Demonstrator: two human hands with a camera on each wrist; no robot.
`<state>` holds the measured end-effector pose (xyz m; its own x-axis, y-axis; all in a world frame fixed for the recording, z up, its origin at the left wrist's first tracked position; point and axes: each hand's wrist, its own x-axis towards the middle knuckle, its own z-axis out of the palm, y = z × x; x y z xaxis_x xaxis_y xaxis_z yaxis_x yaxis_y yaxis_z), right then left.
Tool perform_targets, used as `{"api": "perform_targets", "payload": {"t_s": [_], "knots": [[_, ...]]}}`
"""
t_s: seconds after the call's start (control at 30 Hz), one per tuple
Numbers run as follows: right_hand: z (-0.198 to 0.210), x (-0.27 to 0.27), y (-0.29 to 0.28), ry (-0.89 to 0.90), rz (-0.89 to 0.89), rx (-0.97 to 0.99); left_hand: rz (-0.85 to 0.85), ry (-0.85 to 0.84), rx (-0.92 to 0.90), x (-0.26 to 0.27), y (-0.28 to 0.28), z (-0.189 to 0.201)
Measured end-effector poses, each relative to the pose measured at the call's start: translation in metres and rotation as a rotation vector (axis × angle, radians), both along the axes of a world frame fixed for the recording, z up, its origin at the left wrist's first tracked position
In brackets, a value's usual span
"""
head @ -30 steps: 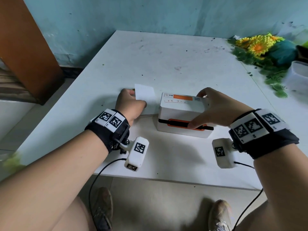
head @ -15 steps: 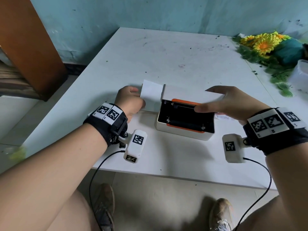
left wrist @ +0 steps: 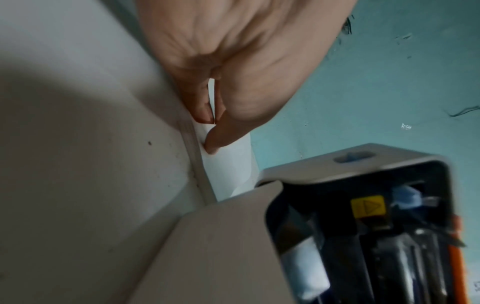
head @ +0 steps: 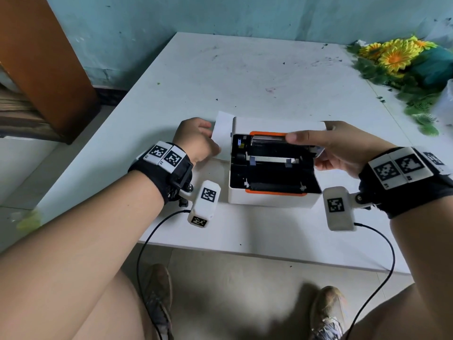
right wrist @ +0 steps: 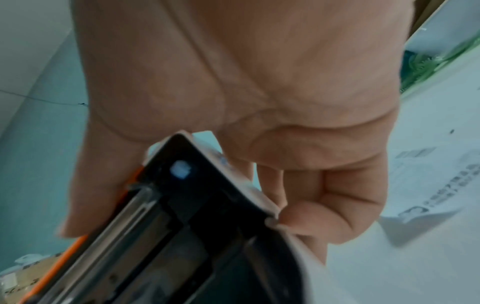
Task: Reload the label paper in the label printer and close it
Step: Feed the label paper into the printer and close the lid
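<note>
left grip: our left hand [head: 196,141] pinches the label paper [head: 221,133] between thumb and fingers [left wrist: 205,107], curled tight on the sheet; left wrist view confirms the pinch at the sheet's near end.
right grip: our right hand [head: 340,148] is curled round the right edge of the lid [head: 277,125]; thumb lies along the orange front lip, fingers [right wrist: 324,207] wrap under the lid's corner in the right wrist view.
label paper: white sheet, standing just left of the label printer [head: 269,165], touching or nearly touching its left wall; we cannot tell which. Not inside the bay.
lid: raised and tilted back, hinged at the printer's far side, held up by our right hand.
label printer: white body, orange trim, sits on the table [head: 245,74] near its front edge, between our two hands. Black bay exposed; roller at the near side, blue guides mid-bay, yellow sticker at the far-left inside corner.
printed sheet: paper with printed text [right wrist: 426,185] lies flat on the table just right of the printer, partly under our right hand.
flowers: yellow artificial flowers [head: 397,55] with green leaves, far right of the printer, well apart, at the table's far corner.
wall: teal wall [head: 220,13] behind the printer, past the table's far edge.
floor: our shoes [head: 159,300] below the table's front edge, near side of the printer.
</note>
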<state>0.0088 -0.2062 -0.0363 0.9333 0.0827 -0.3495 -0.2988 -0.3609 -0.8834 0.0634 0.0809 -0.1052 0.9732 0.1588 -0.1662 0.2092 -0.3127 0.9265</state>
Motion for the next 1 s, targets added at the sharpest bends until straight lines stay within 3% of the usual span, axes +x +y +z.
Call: {"api": "perform_targets", "payload": {"t_s": [0.37,0.6,0.83,1.0], "knots": [[-0.014,-0.005,0.019,-0.107,0.026,0.183,-0.07,-0.008,-0.083,-0.003,-0.001,0.006],[-0.021,-0.012,0.038,-0.153,0.107,0.256,-0.128,0.079,-0.154,-0.003,0.011,0.016],[-0.03,0.0,0.049,-0.232,-0.134,0.281,-0.082,0.076,-0.173,0.006,0.014,0.011],[-0.029,0.008,0.045,-0.196,-0.129,0.333,-0.093,0.096,-0.167,0.01,0.013,0.01]]}}
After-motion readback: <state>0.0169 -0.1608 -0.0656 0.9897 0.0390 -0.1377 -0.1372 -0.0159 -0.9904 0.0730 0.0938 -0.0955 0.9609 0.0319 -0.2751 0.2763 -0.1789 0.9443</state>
